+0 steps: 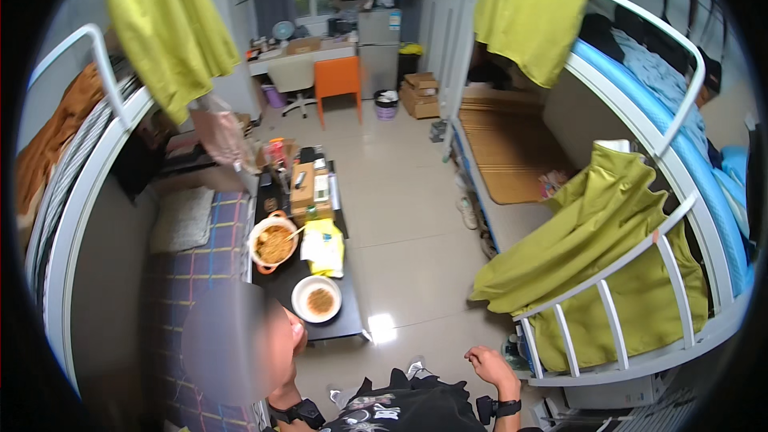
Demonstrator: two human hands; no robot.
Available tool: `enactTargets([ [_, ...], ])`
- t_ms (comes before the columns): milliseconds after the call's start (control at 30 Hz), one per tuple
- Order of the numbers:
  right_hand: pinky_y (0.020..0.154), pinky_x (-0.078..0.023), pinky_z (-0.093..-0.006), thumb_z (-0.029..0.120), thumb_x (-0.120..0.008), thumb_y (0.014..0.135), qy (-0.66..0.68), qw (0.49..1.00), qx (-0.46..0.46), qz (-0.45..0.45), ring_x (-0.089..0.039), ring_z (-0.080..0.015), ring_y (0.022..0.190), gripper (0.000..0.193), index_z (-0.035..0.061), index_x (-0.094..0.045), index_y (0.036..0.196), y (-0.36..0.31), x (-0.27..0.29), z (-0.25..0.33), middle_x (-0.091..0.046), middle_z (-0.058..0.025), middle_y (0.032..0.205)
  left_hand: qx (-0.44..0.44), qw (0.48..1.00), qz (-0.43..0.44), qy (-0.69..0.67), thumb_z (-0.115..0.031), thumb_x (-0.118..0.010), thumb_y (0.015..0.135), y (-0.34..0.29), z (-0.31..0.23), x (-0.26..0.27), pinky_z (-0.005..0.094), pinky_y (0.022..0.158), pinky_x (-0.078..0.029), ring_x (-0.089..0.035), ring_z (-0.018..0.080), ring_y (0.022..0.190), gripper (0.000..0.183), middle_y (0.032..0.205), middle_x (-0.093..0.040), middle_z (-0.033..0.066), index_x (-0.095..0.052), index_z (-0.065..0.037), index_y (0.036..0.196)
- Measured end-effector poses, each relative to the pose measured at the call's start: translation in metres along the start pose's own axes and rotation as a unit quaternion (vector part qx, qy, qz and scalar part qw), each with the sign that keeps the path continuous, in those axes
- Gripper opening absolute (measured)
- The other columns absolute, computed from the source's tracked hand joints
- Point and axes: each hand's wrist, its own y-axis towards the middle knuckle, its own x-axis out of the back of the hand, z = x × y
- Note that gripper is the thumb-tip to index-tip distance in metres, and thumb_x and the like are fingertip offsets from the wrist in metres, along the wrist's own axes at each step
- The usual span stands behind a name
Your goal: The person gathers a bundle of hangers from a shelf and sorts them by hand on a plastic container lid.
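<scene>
My left hand point(285, 352) is raised at the lower left, fingers bent, against a large round grey shape point(220, 344) that is too smeared to name. Just beyond it, on a low black table point(346, 322), stands a white bowl point(298, 302) with some brown food in its bottom. Farther back is an orange-handled pot point(258, 244) holding noodles point(274, 246), with a pale utensil handle point(296, 232) leaning over its rim. At the lower right my right hand point(491, 370) hangs in the air, fingers loosely apart, with nothing in it.
A yellow and white package point(323, 248) and a cardboard box point(302, 192) share the table. Bunk beds flank the aisle, with a white ladder rail point(612, 312) and a green curtain point(580, 240) on the right. An orange chair point(338, 80) stands at the far desk.
</scene>
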Motion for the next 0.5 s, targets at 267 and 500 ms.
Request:
enactTargets([
  [267,0.083,-0.049,-0.0406,0.012,-0.050,0.090,0.042,0.998,-0.013,-0.042,-0.061,-0.0343,0.095,0.018,0.0030,-0.065,0.097,0.038,0.078,-0.089,-0.066,-0.0152,0.097,0.083,0.991,0.104,0.028,-0.009,-0.055,0.090,0.071,0.018,-0.151,0.0207,0.048,-0.021,-0.028,0.0040,0.052,0.010,0.060,-0.035,-0.0069,-0.050,-0.006,0.083],
  [500,0.081,-0.049,-0.0429,0.012,-0.050,0.092,0.075,0.995,-0.024,-0.063,-0.061,-0.0365,0.094,0.016,0.0053,-0.063,0.099,0.104,0.118,-0.097,-0.064,-0.0162,0.099,0.076,0.986,0.145,0.025,-0.020,-0.058,0.090,0.165,0.061,-0.206,0.0213,0.043,-0.018,-0.026,0.0027,0.046,0.019,0.057,-0.035,-0.0067,-0.045,-0.010,0.082],
])
